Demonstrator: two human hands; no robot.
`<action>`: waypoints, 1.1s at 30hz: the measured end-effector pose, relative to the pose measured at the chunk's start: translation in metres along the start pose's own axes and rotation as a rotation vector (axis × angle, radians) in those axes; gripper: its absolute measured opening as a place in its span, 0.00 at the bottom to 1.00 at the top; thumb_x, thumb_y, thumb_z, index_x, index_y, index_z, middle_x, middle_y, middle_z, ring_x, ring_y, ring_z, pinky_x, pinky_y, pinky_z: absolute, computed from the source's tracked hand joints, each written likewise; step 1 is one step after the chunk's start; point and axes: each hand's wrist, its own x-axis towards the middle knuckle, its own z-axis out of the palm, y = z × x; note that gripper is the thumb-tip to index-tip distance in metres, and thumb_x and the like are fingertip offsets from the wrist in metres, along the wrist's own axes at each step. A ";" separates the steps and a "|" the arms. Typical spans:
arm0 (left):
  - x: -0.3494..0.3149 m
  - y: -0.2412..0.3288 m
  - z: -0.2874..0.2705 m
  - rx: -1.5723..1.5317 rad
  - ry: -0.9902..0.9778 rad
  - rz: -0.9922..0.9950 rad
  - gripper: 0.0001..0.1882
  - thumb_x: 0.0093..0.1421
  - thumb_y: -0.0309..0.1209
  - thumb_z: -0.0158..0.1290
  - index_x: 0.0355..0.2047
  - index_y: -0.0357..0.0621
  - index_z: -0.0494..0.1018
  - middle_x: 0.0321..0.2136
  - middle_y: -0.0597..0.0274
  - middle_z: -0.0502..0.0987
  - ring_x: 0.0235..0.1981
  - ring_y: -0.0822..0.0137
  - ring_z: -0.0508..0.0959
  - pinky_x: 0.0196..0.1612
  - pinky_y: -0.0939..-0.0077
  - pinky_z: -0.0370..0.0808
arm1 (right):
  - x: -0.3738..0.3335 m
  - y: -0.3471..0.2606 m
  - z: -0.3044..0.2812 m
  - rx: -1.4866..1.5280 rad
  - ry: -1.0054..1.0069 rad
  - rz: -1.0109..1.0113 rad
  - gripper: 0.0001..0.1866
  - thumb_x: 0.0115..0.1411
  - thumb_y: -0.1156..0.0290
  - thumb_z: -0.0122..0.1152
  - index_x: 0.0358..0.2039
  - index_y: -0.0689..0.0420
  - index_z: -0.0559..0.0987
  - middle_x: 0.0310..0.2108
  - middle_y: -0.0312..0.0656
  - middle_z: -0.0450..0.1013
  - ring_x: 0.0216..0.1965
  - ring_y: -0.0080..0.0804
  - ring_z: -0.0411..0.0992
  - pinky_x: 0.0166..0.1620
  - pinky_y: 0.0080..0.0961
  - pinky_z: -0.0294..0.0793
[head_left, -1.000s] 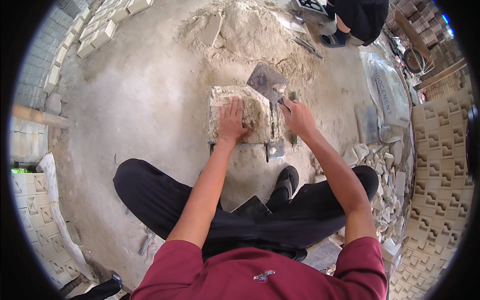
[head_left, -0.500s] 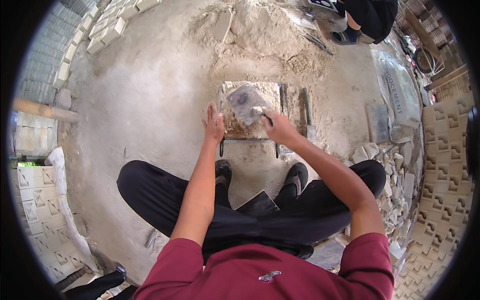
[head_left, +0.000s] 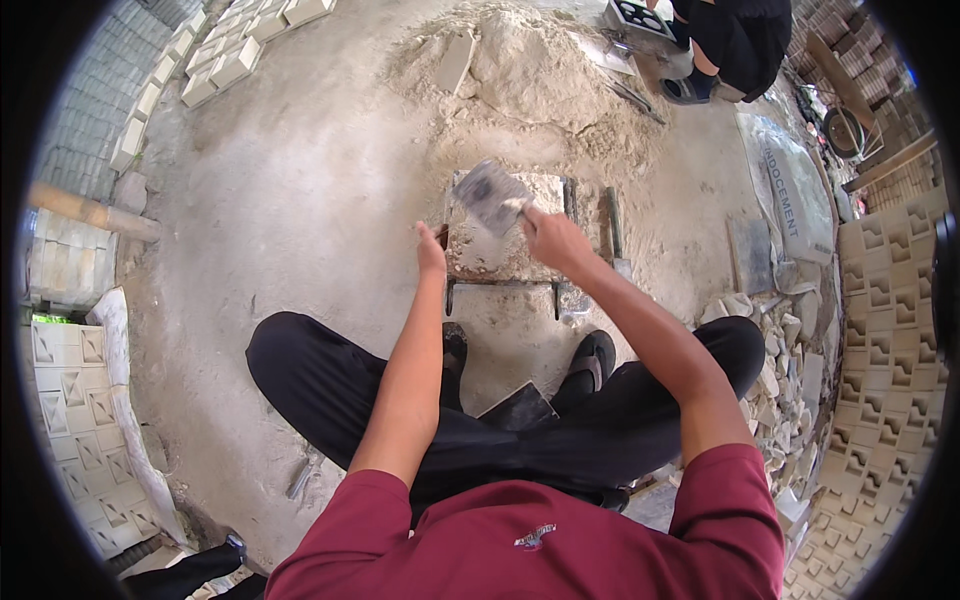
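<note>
In front of my feet lies a square mould (head_left: 500,283) with dark metal edges, filled with pale sandy mix (head_left: 490,255). My right hand (head_left: 557,240) is closed round the handle of a trowel. The trowel's flat, grey, roughly square blade (head_left: 492,197), slightly blurred, is over the far left part of the mix. My left hand (head_left: 431,250) is at the mould's left side, palm turned toward it and fingers stretched out. Part of those fingers is hidden, and firm contact with the mould cannot be made out.
A heap of sandy mix (head_left: 530,75) lies beyond the mould. A dark bar (head_left: 613,222) rests to its right. Broken pieces (head_left: 780,365) and a large printed sack (head_left: 795,190) lie farther right. Another person (head_left: 745,45) crouches far right. Pale blocks (head_left: 235,60) stand far left.
The trowel blade has shifted slightly toward the far left, and the mix beneath looks flatter. My left hand has drawn a little nearer to me along the mould's side. The other person has shifted.
</note>
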 end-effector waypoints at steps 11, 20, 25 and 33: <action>-0.013 0.026 0.029 -0.433 -0.021 -0.263 0.48 0.64 0.68 0.20 0.58 0.38 0.67 0.53 0.48 0.74 0.53 0.53 0.74 0.61 0.54 0.64 | -0.035 0.003 0.035 0.137 -0.071 -0.049 0.18 0.65 0.61 0.49 0.47 0.59 0.77 0.30 0.62 0.76 0.34 0.60 0.76 0.41 0.51 0.75; 0.003 0.012 0.028 -0.165 -0.139 -0.103 0.49 0.64 0.68 0.20 0.60 0.34 0.66 0.54 0.49 0.74 0.53 0.57 0.74 0.60 0.63 0.66 | -0.005 -0.002 0.008 -0.106 -0.013 0.018 0.16 0.66 0.62 0.45 0.48 0.59 0.69 0.30 0.62 0.76 0.35 0.62 0.75 0.39 0.53 0.74; 0.000 0.001 0.049 -0.030 -0.125 -0.025 0.50 0.65 0.68 0.24 0.57 0.29 0.67 0.51 0.48 0.76 0.52 0.60 0.75 0.58 0.70 0.67 | 0.035 0.009 0.036 -0.123 0.130 -0.117 0.15 0.63 0.67 0.46 0.46 0.60 0.70 0.28 0.63 0.75 0.33 0.64 0.74 0.39 0.55 0.72; 0.001 0.018 0.039 -0.305 -0.244 -0.178 0.53 0.62 0.71 0.21 0.60 0.31 0.63 0.55 0.48 0.73 0.54 0.56 0.73 0.59 0.63 0.67 | 0.044 -0.003 0.055 -0.213 0.008 -0.136 0.15 0.60 0.73 0.46 0.45 0.69 0.69 0.28 0.63 0.75 0.34 0.60 0.77 0.38 0.50 0.77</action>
